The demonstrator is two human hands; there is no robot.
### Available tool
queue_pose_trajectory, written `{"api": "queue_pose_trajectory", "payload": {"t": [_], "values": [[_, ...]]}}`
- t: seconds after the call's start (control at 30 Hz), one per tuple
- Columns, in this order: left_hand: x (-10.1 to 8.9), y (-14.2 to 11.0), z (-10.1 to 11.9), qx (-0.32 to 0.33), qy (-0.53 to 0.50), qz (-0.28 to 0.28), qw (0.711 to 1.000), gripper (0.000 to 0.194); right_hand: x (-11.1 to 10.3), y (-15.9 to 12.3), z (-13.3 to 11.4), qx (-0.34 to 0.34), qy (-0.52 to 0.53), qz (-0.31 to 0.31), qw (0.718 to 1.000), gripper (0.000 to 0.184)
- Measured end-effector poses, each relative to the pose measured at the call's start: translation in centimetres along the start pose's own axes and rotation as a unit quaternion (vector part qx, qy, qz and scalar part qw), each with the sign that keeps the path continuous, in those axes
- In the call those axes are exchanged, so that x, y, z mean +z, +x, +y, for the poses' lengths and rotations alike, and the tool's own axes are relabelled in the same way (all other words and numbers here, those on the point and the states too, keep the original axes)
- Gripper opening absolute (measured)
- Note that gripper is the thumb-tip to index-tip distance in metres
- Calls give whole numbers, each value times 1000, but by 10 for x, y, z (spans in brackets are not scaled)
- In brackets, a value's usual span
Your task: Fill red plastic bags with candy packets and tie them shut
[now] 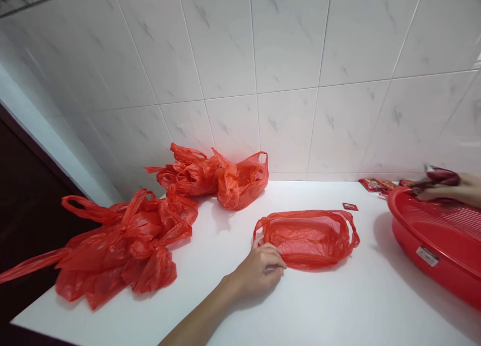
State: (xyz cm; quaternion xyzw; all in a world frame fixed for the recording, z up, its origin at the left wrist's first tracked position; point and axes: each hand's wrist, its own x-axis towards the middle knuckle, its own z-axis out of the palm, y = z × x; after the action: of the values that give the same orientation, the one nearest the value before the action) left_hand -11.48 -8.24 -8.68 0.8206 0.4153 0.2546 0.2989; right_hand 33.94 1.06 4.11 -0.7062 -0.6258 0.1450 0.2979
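Observation:
A red plastic bag (310, 238) lies opened flat on the white counter (338, 306). My left hand (259, 271) rests at its near left edge, fingers curled and pinching the bag's rim. At the right edge of view my right hand (456, 191) reaches over a red plastic basket (439, 245), closed on dark red packets (438, 178). Only part of that hand shows.
A heap of crumpled red bags (124, 245) lies at the counter's left end, and another bunch (214, 175) against the tiled wall. Small red packets (376, 184) lie at the back right, one (349, 206) alone near the bag. The counter edge drops off at left.

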Motion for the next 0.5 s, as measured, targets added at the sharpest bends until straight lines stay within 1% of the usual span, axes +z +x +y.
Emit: {"api": "queue_pose_trajectory", "payload": {"t": [0.03, 0.1, 0.17, 0.2, 0.23, 0.33, 0.37, 0.43, 0.5], "values": [[0, 1, 0, 3, 0, -1, 1000, 18, 3, -4, -18, 9, 67, -83, 994, 30], [0, 2, 1, 8, 1, -2, 1000, 18, 20, -14, -53, -29, 126, -183, 975, 33], [0, 2, 1, 10, 5, 3, 1000, 19, 47, -25, -86, -69, 111, -268, 955, 34], [0, 2, 1, 10, 7, 5, 1000, 20, 62, -30, -99, -108, 77, -304, 944, 28], [0, 2, 1, 10, 9, 5, 1000, 20, 77, -33, -110, -138, 35, -325, 935, 22], [-1, 1, 0, 15, 15, 4, 1000, 19, 117, -41, -129, -207, -3, -277, 938, 15], [-2, 1, 0, 17, 17, 5, 1000, 18, 127, -43, -132, -225, 1, -268, 937, 17], [-3, 1, -1, 20, 18, 7, 1000, 19, 141, -45, -134, -250, 18, -269, 930, 22], [-3, 1, 0, 22, 18, 7, 1000, 20, 149, -48, -133, -263, 31, -281, 923, 28]]}}
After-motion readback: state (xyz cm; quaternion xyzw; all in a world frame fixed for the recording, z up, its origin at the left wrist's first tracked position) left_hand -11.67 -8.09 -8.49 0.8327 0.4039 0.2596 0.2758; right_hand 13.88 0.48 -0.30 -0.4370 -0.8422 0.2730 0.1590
